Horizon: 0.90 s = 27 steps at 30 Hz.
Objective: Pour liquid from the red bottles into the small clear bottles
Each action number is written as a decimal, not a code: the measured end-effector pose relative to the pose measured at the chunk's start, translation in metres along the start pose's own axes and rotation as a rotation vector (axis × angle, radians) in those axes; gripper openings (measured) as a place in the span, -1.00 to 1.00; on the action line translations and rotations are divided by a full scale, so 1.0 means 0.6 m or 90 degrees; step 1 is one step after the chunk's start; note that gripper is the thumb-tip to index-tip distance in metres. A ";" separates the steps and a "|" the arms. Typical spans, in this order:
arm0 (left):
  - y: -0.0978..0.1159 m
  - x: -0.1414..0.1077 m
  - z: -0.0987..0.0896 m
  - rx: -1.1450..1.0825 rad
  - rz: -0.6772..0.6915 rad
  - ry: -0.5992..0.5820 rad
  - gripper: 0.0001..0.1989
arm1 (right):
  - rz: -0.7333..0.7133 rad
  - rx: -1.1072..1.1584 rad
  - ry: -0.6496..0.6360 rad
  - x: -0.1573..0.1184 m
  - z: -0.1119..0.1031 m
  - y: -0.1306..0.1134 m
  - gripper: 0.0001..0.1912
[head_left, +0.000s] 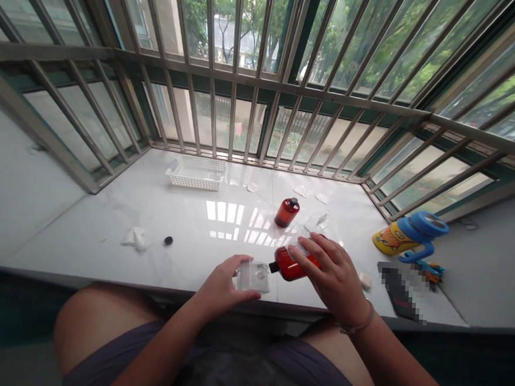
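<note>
Near the front edge of the white counter, my left hand (227, 282) grips a small clear container (254, 277) between thumb and fingers. My right hand (333, 275) is wrapped round a red bottle (291, 265), which is tilted almost onto its side. The bottle's dark neck points left and lies right beside the container's opening. Whether liquid is flowing out is too small to tell. A second red bottle (287, 213) with a dark top stands behind my right hand. A round black cap (168, 241) lies on the counter to the left.
On the counter (105, 223) are a white basket (196, 174) at the back, crumpled tissue (137, 237) at left and clear plastic (319, 222). To the right are a blue and yellow flask (407, 234) and a dark, partly pixelated flat object (398, 291). Metal window bars (265, 85) rise behind.
</note>
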<state>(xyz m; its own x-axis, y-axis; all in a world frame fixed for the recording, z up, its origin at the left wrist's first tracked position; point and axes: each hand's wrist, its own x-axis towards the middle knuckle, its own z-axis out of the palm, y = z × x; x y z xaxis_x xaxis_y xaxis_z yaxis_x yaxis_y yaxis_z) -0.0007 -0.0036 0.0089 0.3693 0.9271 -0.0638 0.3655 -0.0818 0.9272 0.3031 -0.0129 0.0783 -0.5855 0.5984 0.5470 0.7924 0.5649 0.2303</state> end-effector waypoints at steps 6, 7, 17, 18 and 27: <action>0.002 0.000 -0.001 0.001 -0.005 -0.001 -0.25 | -0.006 -0.001 -0.001 0.004 -0.003 0.002 -0.44; 0.002 0.000 -0.002 -0.001 -0.005 0.000 -0.25 | -0.007 0.000 -0.001 0.004 -0.003 0.002 -0.44; 0.002 0.001 -0.002 -0.008 -0.009 -0.007 -0.25 | -0.026 -0.006 0.007 0.016 -0.010 0.002 -0.46; 0.002 0.001 -0.003 -0.008 -0.008 -0.006 -0.25 | -0.030 -0.007 0.007 0.017 -0.011 0.002 -0.45; 0.002 0.004 -0.003 -0.009 -0.020 -0.002 -0.27 | -0.052 -0.026 0.010 0.031 -0.017 0.007 -0.47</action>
<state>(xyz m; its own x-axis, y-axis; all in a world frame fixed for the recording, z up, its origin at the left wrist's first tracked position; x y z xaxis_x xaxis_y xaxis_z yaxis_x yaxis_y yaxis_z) -0.0009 -0.0010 0.0105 0.3604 0.9280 -0.0942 0.3646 -0.0472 0.9300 0.2974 -0.0048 0.0975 -0.6464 0.5422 0.5369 0.7482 0.5883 0.3067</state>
